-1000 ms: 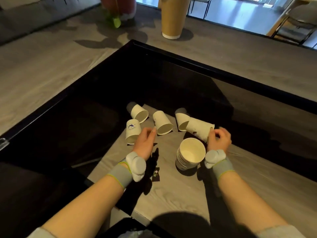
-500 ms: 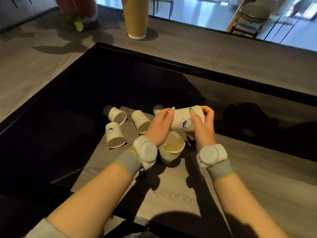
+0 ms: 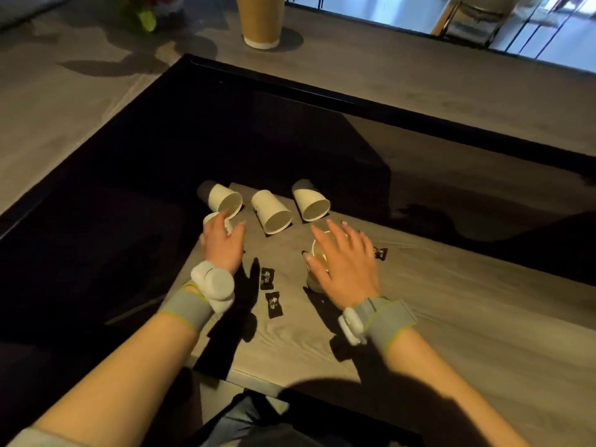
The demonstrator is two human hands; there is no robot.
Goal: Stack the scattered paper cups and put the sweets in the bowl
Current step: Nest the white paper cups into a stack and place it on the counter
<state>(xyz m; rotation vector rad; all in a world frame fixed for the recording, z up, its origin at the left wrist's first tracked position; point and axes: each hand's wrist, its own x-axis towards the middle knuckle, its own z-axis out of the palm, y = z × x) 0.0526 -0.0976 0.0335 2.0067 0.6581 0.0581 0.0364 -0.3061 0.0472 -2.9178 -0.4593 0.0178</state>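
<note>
Paper cups [image 3: 272,211] mostly unstacked: three lie loose on the counter [image 3: 451,301]. Left hand [image 3: 222,245] covers a fourth cup [image 3: 211,221], grip unclear. Right hand [image 3: 346,269] is spread over the stack [image 3: 313,282]. Sweets [image 3: 267,278] untouched; no bowl visible.

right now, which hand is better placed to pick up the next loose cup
Left. The left hand is on a lying cup; the right hand is spread over the stack.
</note>
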